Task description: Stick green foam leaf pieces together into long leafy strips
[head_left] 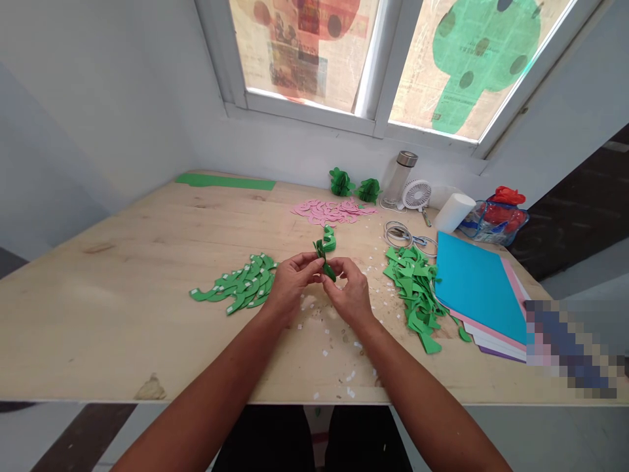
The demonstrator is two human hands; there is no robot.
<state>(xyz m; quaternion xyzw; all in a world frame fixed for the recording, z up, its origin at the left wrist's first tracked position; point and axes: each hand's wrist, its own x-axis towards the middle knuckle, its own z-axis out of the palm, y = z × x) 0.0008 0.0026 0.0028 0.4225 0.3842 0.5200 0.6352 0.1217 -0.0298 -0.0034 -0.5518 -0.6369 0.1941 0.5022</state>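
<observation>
Between my two hands, near the middle of the wooden table, is a small stack of green paper pieces [324, 259], its layers fanned a little at the top. My left hand [293, 283] pinches it from the left with thumb and fingers. From the right, the fingertips of my right hand [350, 288] are closed on its lower part. Just behind it lies another small green stack [329, 240] with a white patch on top. Curved green cutouts [246, 283] with white squares lie in a pile left of my left hand.
Pink cutouts [331, 211] and two folded green paper shapes [341, 182] lie at the back. Scissors [417, 240], green scraps [415, 288], coloured sheets [479, 288], a bottle [397, 180], a small fan [417, 195] and a paper roll [455, 211] are at the right.
</observation>
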